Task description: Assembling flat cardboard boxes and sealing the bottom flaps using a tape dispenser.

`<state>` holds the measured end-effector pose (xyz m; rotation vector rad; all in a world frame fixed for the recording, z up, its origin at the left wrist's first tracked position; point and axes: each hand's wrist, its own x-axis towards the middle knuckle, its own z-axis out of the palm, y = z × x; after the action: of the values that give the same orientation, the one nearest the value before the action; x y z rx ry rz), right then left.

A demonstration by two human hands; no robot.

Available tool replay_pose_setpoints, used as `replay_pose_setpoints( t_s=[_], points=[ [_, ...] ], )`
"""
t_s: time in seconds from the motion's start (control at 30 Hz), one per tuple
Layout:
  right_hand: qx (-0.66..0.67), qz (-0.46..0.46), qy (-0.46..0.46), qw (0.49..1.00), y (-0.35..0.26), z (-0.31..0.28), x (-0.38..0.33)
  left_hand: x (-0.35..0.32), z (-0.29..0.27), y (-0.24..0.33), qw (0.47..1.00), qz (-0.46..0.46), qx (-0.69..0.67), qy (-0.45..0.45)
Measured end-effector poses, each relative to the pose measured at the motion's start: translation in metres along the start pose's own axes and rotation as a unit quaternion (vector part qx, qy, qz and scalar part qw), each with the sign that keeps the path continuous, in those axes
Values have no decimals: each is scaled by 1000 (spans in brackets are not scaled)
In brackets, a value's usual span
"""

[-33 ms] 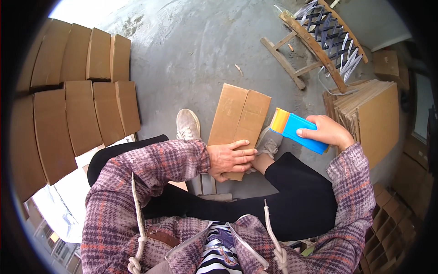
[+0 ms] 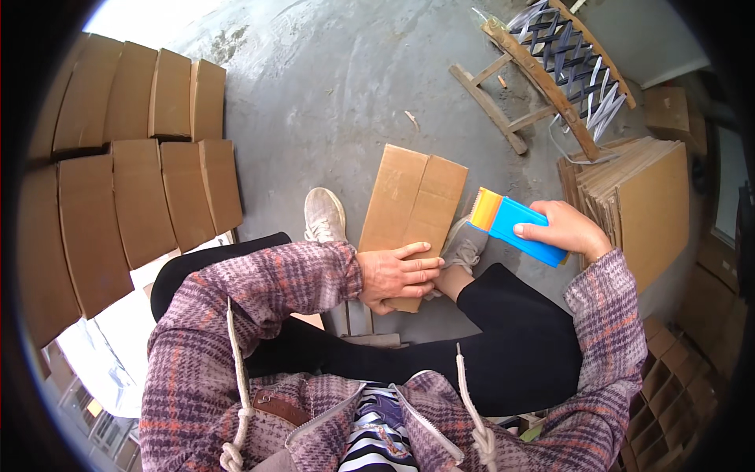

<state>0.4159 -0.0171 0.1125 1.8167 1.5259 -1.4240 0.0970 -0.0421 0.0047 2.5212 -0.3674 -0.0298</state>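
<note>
A flat brown cardboard box (image 2: 414,193) stands between my knees, a seam running along its top. My left hand (image 2: 399,277) lies across its near end, fingers stretched out and pressed on the cardboard. To the right of the box, my right hand (image 2: 568,228) is closed around a blue tape dispenser (image 2: 525,230). The dispenser's yellow toothed end (image 2: 486,208) points left toward the box, with a gap between them. Most of the palm side of my right hand is hidden behind the dispenser.
Brown boxes (image 2: 141,189) stand in two rows at the left. A wooden frame stool with woven straps (image 2: 550,67) is at the far right. Flat cardboard sheets (image 2: 645,208) lean in a stack beside my right arm. Grey floor (image 2: 314,102) stretches ahead.
My right hand and the tape dispenser have shifted very slightly to the right, away from the box. My left hand stays on the box.
</note>
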Motion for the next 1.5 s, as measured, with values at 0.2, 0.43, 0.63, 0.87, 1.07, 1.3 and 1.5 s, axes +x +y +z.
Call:
replay_pose_setpoints(
  t_s=[0.2, 0.43, 0.63, 0.87, 1.07, 1.3, 1.5],
  points=[
    [12, -59, 7, 998, 10, 14, 23, 2, -4, 1, 1000, 1, 4, -26],
    [5, -75, -11, 997, 9, 10, 33, 2, -8, 1, 998, -26, -48, 35],
    [14, -86, -7, 996, 17, 16, 39, 19, -25, -5, 967, -224, 67, 99],
    [43, -131, -25, 990, 38, 23, 54, 44, -35, -16, 903, -405, 97, 103],
    [112, -178, -4, 978, 74, 46, 81, 44, -28, -19, 898, -417, 118, 74],
    [155, -218, 1, 964, 124, 58, 84, 45, -26, -20, 899, -410, 137, 74],
    [64, -144, 1, 988, 93, 51, 89, 45, -24, -21, 899, -409, 137, 79]
  ],
)
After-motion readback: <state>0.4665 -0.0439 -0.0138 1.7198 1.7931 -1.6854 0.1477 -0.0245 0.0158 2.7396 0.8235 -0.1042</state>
